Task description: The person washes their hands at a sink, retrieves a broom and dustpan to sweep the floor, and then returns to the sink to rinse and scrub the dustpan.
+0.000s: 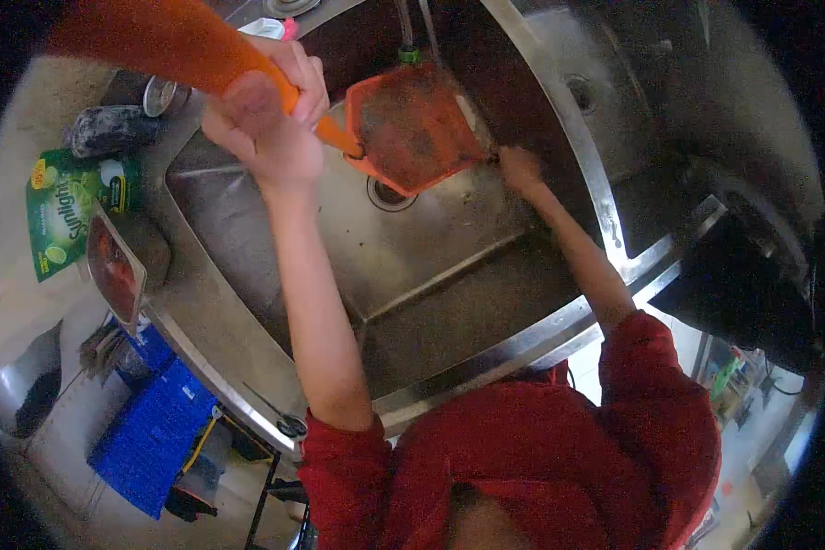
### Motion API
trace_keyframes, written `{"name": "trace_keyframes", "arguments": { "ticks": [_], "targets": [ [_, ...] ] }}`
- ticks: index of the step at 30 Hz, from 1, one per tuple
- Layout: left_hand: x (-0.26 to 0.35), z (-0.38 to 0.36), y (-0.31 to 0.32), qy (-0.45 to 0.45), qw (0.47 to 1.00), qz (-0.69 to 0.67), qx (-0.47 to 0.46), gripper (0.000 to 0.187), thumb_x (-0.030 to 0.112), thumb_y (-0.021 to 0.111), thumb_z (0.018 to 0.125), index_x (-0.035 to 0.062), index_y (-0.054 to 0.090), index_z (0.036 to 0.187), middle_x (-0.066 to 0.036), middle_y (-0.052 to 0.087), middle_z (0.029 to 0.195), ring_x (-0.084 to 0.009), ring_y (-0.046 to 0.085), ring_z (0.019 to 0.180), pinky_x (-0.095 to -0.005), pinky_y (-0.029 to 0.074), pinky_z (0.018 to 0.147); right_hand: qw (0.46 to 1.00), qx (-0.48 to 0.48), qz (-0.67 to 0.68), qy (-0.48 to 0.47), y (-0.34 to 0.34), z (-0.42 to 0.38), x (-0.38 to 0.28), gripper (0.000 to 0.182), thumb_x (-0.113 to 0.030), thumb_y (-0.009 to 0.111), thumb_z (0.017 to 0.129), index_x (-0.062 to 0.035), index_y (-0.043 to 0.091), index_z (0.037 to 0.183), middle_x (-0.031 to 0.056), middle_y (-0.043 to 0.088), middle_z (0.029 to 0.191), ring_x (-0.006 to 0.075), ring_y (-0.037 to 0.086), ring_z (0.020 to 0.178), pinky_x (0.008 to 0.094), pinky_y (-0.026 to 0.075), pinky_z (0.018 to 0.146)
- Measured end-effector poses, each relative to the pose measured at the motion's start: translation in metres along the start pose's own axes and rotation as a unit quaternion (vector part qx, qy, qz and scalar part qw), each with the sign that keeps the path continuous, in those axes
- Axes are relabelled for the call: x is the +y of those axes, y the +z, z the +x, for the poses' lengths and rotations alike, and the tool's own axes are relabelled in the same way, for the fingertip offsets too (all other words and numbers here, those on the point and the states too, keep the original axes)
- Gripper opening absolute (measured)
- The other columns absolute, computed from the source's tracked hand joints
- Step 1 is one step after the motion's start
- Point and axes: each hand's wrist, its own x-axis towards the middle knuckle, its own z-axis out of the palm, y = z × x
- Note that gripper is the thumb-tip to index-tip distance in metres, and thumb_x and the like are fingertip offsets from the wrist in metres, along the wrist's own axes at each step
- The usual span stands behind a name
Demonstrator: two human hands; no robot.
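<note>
Grime is still coating the orange dustpan [412, 128] I'm holding over the sink [449, 275]. My left hand [270, 115] is clenching its handle; my right hand [520, 168] is pressing its far edge, grip unclear. Scrubbing looks mostly undone.

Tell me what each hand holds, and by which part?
Left hand grips the orange dustpan by its handle; right hand touches its pan edge.

Green Sunlight pouch [64, 215] left of sink, blue crate [151, 431] below, scissors [280, 417] on sink rim
</note>
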Motion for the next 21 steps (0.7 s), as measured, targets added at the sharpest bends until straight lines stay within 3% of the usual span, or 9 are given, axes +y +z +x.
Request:
{"name": "trace_keyframes", "arguments": {
  "ticks": [1, 3, 4, 6, 10, 12, 15, 18, 21],
  "targets": [
    [-0.001, 0.0, 0.001, 0.014, 1.0, 0.016, 0.001, 0.046, 0.054, 0.036, 0.078, 0.0094, 0.036, 0.068, 0.002, 0.027, 0.041, -0.0065, 0.021, 0.031, -0.0193, 0.014, 0.029, 1.0, 0.0, -0.002, 0.0, 0.011, 0.01, 0.009, 0.028, -0.016, 0.051, 0.072, -0.0135, 0.051, 0.1, 0.0142, 0.058, 0.078, 0.0289, 0.056, 0.076, 0.0403, 0.045, 0.064],
    [-0.002, 0.0, 0.002, 0.006, 1.0, 0.014, 0.002, 0.047, 0.056, 0.036, 0.077, 0.0094, 0.036, 0.068, 0.003, 0.027, 0.041, -0.0063, 0.021, 0.031, -0.0193, 0.014, 0.029, 0.992, 0.119, 0.027, -0.028, 0.04, 0.035, 0.022, 0.022, -0.019, 0.052, 0.073, -0.013, 0.054, 0.094, 0.0133, 0.058, 0.08, 0.0288, 0.056, 0.078, 0.0402, 0.045, 0.065],
    [-0.001, -0.001, 0.002, -0.001, 1.0, 0.013, 0.002, 0.048, 0.057, 0.036, 0.076, 0.0095, 0.036, 0.068, 0.003, 0.027, 0.041, -0.0062, 0.021, 0.031, -0.0194, 0.014, 0.029, 0.992, 0.116, 0.027, -0.027, 0.022, 0.03, 0.011, 0.022, -0.019, 0.052, 0.073, -0.013, 0.054, 0.094, 0.0133, 0.058, 0.08, 0.0288, 0.056, 0.078, 0.0402, 0.045, 0.065],
    [0.0, -0.001, 0.002, -0.015, 1.0, 0.001, 0.003, 0.05, 0.059, 0.036, 0.075, 0.0095, 0.036, 0.067, 0.003, 0.026, 0.041, -0.006, 0.02, 0.031, -0.0196, 0.014, 0.029, 1.0, -0.02, 0.007, 0.015, -0.02, 0.025, -0.014, 0.021, -0.023, 0.055, 0.071, -0.0105, 0.057, 0.088, 0.0135, 0.058, 0.08, 0.0279, 0.057, 0.075, 0.0396, 0.046, 0.065],
    [0.003, -0.002, 0.006, -0.032, 0.999, 0.018, 0.026, 0.053, 0.063, 0.035, 0.072, 0.0098, 0.037, 0.068, 0.003, 0.025, 0.041, -0.0056, 0.019, 0.031, -0.0198, 0.014, 0.03, 0.997, -0.025, 0.0, -0.077, -0.028, 0.025, -0.038, 0.026, -0.025, 0.059, 0.068, -0.0061, 0.058, 0.086, 0.0133, 0.059, 0.075, 0.0259, 0.058, 0.069, 0.0383, 0.046, 0.064],
    [0.002, -0.001, 0.008, -0.03, 0.999, 0.028, 0.026, 0.053, 0.063, 0.035, 0.072, 0.0101, 0.037, 0.068, 0.003, 0.025, 0.041, -0.0057, 0.019, 0.031, -0.0198, 0.014, 0.03, 0.971, -0.14, 0.185, -0.059, -0.015, 0.035, -0.048, 0.032, -0.027, 0.062, 0.065, -0.0036, 0.057, 0.087, 0.0122, 0.059, 0.073, 0.0244, 0.059, 0.066, 0.0365, 0.046, 0.062],
    [-0.001, -0.002, 0.008, -0.018, 0.999, 0.041, 0.02, 0.054, 0.064, 0.035, 0.071, 0.0104, 0.038, 0.069, 0.003, 0.026, 0.041, -0.0061, 0.02, 0.031, -0.0199, 0.014, 0.03, 0.989, -0.128, 0.073, -0.007, -0.016, 0.038, -0.056, 0.033, -0.026, 0.063, 0.064, -0.003, 0.056, 0.086, 0.0115, 0.059, 0.071, 0.0238, 0.058, 0.068, 0.0352, 0.045, 0.06],
    [0.001, -0.004, 0.003, -0.024, 0.999, 0.027, 0.032, 0.054, 0.064, 0.034, 0.072, 0.0102, 0.039, 0.07, 0.003, 0.026, 0.042, -0.0065, 0.02, 0.031, -0.02, 0.014, 0.03, 0.972, -0.097, 0.197, -0.082, -0.011, 0.041, -0.028, 0.037, -0.028, 0.065, 0.062, -0.0023, 0.056, 0.087, 0.0125, 0.058, 0.072, 0.0248, 0.058, 0.07, 0.0356, 0.045, 0.061],
    [-0.002, -0.003, 0.006, -0.035, 0.999, 0.013, 0.012, 0.056, 0.066, 0.033, 0.071, 0.0101, 0.039, 0.072, 0.002, 0.027, 0.042, -0.0068, 0.02, 0.031, -0.0202, 0.014, 0.03, 0.971, -0.137, 0.167, -0.098, 0.034, 0.058, -0.049, 0.038, -0.029, 0.063, 0.063, -0.0024, 0.056, 0.089, 0.0137, 0.059, 0.075, 0.0261, 0.058, 0.071, 0.0365, 0.045, 0.063]
  ]
}}
